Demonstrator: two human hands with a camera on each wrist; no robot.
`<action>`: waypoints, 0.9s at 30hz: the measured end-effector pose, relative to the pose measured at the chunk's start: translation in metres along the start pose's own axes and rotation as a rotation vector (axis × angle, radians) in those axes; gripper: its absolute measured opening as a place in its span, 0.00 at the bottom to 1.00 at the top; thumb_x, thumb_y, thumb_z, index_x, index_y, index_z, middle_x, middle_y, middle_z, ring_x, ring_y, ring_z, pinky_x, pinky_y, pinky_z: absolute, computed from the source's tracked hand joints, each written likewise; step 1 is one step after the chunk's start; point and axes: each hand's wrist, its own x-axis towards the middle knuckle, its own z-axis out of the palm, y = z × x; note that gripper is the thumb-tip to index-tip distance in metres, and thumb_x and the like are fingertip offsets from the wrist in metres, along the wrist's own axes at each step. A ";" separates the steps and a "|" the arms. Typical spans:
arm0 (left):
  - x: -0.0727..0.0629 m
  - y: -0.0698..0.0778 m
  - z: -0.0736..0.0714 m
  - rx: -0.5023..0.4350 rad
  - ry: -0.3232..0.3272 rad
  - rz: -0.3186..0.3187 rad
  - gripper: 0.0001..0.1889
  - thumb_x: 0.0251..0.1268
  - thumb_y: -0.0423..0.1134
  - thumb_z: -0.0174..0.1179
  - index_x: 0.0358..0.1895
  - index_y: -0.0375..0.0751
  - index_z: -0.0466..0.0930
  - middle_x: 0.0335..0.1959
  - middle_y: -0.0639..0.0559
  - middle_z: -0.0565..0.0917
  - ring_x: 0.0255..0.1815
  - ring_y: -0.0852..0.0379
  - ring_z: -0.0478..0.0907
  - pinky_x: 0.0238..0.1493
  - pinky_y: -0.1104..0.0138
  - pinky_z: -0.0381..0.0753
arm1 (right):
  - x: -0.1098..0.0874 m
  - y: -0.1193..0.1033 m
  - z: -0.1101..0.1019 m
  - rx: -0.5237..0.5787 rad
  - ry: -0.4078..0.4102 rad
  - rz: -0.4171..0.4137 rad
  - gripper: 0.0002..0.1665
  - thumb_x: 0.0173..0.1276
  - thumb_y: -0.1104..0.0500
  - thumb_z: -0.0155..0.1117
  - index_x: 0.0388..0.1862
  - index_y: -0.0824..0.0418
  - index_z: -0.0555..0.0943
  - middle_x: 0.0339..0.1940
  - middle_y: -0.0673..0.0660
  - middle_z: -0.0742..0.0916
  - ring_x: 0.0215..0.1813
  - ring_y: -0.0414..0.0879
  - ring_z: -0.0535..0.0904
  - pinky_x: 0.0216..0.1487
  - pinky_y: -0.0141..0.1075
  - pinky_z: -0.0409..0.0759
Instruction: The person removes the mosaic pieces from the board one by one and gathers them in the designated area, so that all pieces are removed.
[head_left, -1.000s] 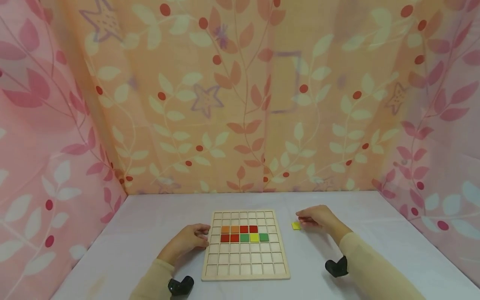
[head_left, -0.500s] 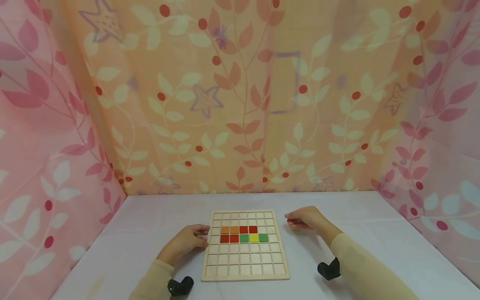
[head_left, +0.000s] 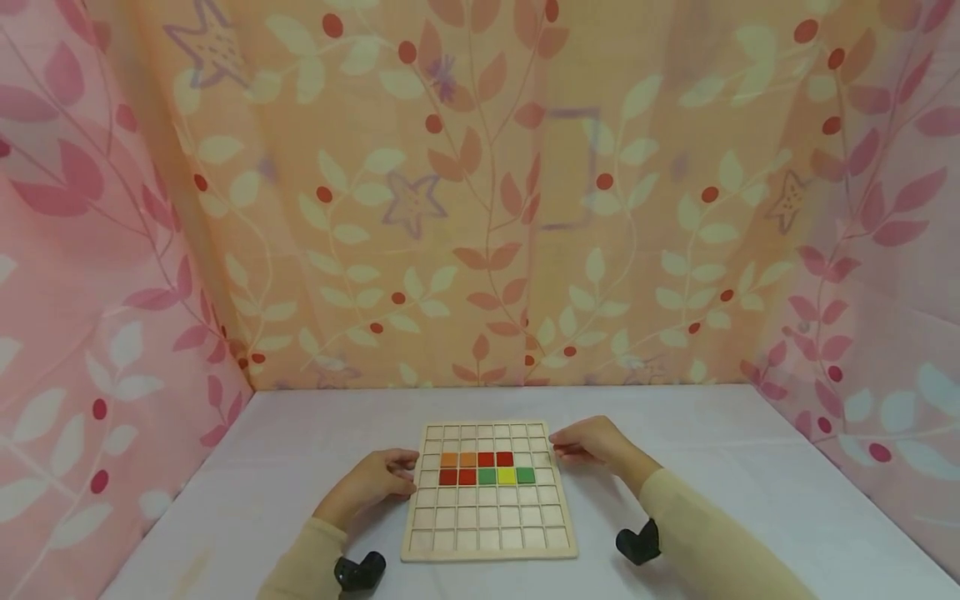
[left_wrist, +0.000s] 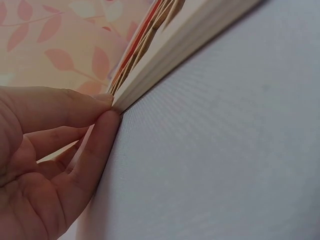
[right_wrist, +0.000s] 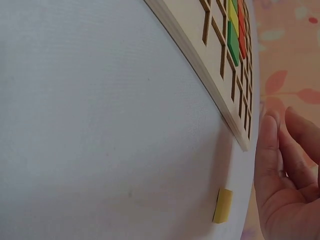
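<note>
A square wooden grid board [head_left: 489, 543] lies on the table between the hands. Orange, red, green and yellow square tiles fill parts of two rows in its far half. At the board's left edge, the left hand [left_wrist: 55, 135] pinches the rim between thumb and finger. The right hand [head_left: 596, 442] hovers beside the far right edge, its thumb [right_wrist: 269, 135] and fingers bent toward each other. Whether a tile is between these fingertips cannot be seen. Below that hand, a loose yellow tile [right_wrist: 223, 206] lies on the table in the right wrist view; the head view does not show it.
A white-covered table [head_left: 315, 417] surrounds the board. Patterned orange and pink cloth [head_left: 480, 250] hangs behind and at both sides. Black wrist devices [head_left: 639, 542] sit near both beige sleeves.
The right hand has moved left, from beside the yellow tile to near the board's right edge, and now covers the tile in the head view. The left hand has stayed still.
</note>
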 end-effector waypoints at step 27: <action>0.000 0.001 -0.002 -0.013 -0.070 0.039 0.30 0.49 0.20 0.67 0.61 0.23 0.73 0.49 0.38 0.79 0.38 0.57 0.78 0.39 0.64 0.85 | 0.003 -0.009 0.038 -0.002 -0.061 0.018 0.09 0.62 0.66 0.69 0.39 0.73 0.86 0.21 0.53 0.86 0.24 0.39 0.82 0.30 0.30 0.85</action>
